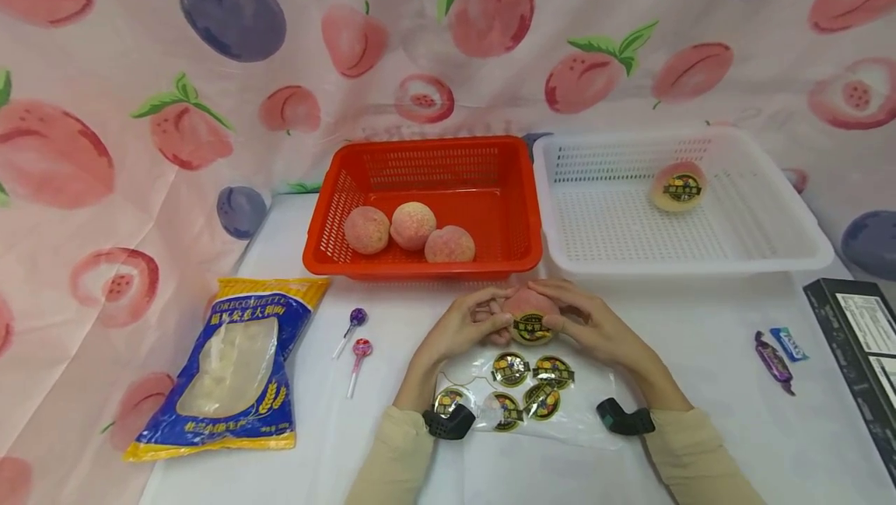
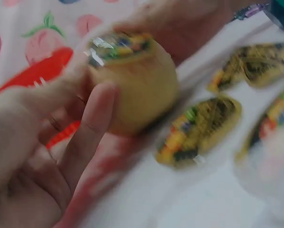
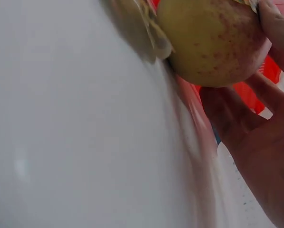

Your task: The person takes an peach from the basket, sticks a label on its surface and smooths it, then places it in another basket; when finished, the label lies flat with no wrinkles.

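Note:
A pinkish-yellow peach is held between both hands above a clear sheet with several round black-and-gold stickers. On the peach's near side is a sticker like those on the sheet. My left hand holds the peach from the left, its thumb by the sticker. From the other side my right hand grips it, fingers around the back and thumb at the sticker's edge. In the left wrist view the sticker looks glossy. The right wrist view shows the speckled underside of the peach.
Behind the hands stands a red basket with three peaches. To its right, a white basket holds one stickered peach. A pasta bag and two lollipops lie left; wrapped candies and a black box lie right.

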Tool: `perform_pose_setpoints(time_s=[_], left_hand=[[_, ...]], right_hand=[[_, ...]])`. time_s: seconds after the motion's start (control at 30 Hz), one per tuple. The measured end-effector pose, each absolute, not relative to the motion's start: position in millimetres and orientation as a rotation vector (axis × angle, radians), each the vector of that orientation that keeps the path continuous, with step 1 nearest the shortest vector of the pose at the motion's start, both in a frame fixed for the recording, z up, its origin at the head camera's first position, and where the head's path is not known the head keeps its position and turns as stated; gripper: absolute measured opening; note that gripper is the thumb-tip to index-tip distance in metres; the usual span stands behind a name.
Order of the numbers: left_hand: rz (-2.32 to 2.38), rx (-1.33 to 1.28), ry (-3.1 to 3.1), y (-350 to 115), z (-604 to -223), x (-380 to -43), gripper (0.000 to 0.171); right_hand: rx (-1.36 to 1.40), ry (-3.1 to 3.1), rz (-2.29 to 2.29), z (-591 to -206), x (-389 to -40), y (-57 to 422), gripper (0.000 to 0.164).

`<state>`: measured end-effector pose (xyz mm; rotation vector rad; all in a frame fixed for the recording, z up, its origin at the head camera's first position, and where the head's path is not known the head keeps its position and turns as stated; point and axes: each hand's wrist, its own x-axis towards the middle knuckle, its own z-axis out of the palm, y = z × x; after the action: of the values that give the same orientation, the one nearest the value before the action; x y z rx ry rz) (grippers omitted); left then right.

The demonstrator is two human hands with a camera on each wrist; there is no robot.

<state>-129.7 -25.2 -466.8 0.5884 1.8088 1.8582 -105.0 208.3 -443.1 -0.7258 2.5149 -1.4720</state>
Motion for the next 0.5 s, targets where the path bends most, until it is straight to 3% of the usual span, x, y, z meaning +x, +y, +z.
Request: perform_pose_setpoints(time_s=[0.23, 0.37, 0.5], left_hand=[[1.635, 0.636, 2.324, -18.1, -462.5, -127.9, 0.039], [1.480, 0.633, 2.458, -5.4, -455.7, -121.0, 0.062], [1.486, 0.617, 2.425, 5.2, -454.5, -117.3, 0.078]], right_hand=[[-0.613, 2.359, -1.679, -454.2, -109.7, 219.1, 0.044], [-0.400, 2.159, -2.149, -454.3, -105.1, 247.1, 0.032], [-0.173, 1.586, -2.759, -454.7, -98.3, 276.7, 0.018]])
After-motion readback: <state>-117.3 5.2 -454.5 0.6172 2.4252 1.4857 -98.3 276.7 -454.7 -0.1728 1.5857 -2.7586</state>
